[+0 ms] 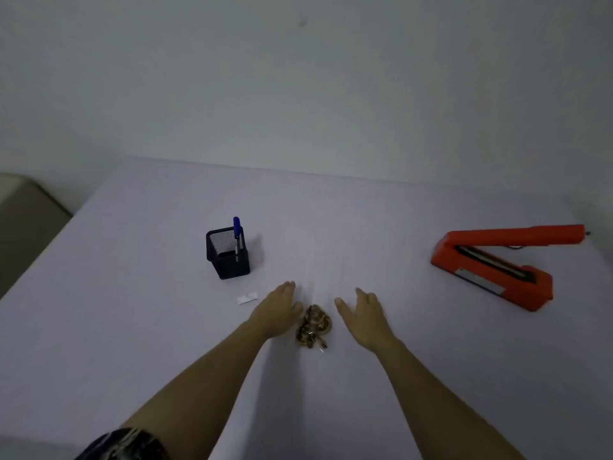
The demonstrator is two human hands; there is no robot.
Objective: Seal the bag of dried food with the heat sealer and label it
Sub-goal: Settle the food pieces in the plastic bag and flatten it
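Observation:
A clear bag of brown dried food (313, 325) lies on the white table between my two hands. My left hand (277, 312) hovers just left of it with straight fingers, its thumb side close to the bag. My right hand (363, 318) is a little to the bag's right, fingers relaxed and spread, holding nothing. An orange heat sealer (494, 267) stands at the right with its arm raised. A small white label (247, 298) lies left of my left hand. A blue pen (237, 235) stands in a black mesh holder (228, 257).
The white table (132, 327) ends at a wall behind and drops off at the left, where a beige object (23, 214) sits lower down. The sealer's cord (587, 233) runs off near the right edge.

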